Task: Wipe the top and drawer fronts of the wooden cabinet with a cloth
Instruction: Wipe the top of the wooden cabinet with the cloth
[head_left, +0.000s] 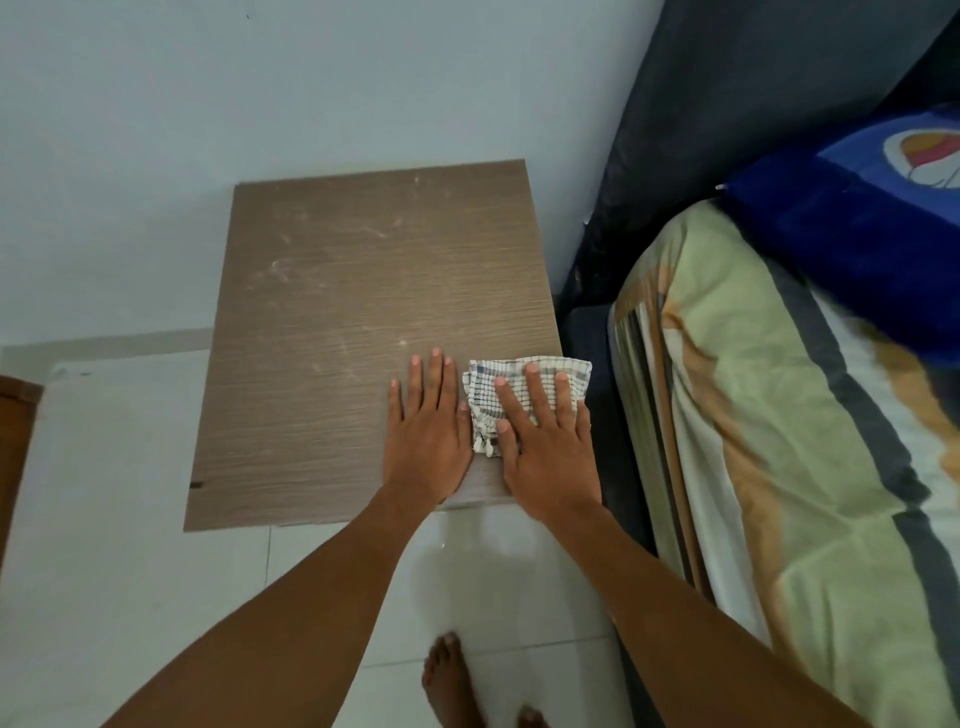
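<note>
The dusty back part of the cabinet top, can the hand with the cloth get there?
Probably yes. Nothing stands on the cabinet top between the right hand, flat on the cloth, and the dusty back.

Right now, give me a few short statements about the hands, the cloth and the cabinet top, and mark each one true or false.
1. The right hand lies flat on the checked white cloth. True.
2. The left hand holds the cloth. False: it rests bare on the brown wooden cabinet top.
3. The cloth lies at the top's far left corner. False: near right edge.
4. Pale smears mark the far part of the top. True.
</note>
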